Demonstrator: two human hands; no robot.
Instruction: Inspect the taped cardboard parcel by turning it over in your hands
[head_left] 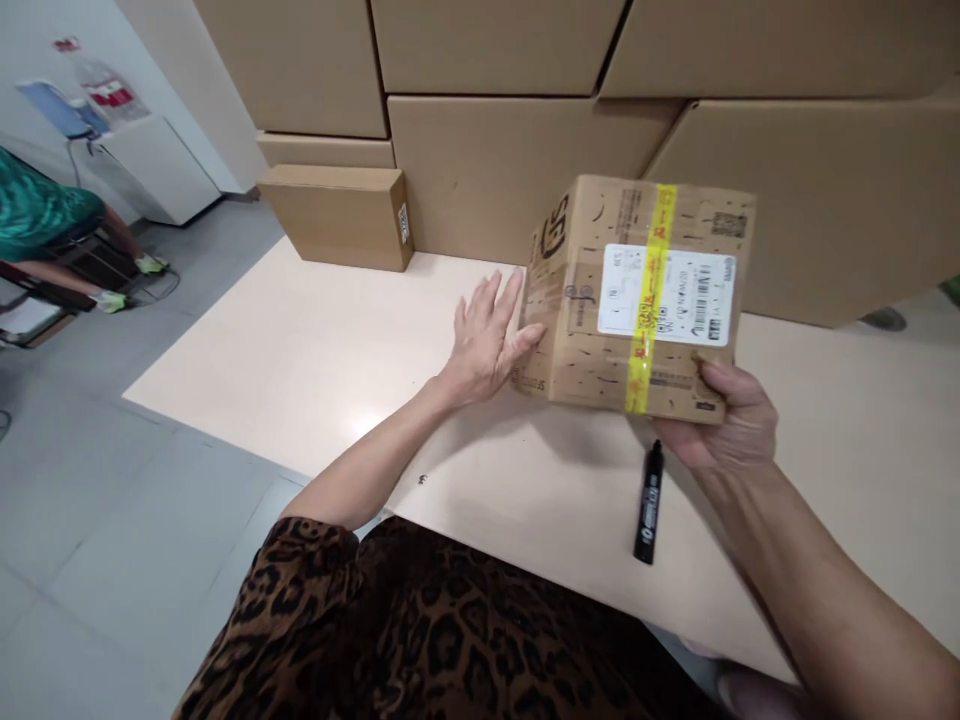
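A brown cardboard box [589, 365] is held tilted above the table, with a white shipping label [622, 290] and a strip of yellow tape across one face. My right hand [731, 415] grips its lower right corner, thumb on the labelled face and the other fingers underneath, partly hidden. My left hand [487, 340] is at the box's left side with fingers spread; the thumb is against or very close to that side. Below the box, a black marker pen [649, 505] lies on the table, its cap on.
Large cardboard boxes [510, 170] are stacked along the table's far edge. A smaller closed carton [345, 220] stands at the back left of the pale table [247, 330]. Beyond, on the left, are a seated person [45, 210] and a white cabinet [161, 165] bearing a large bottle.
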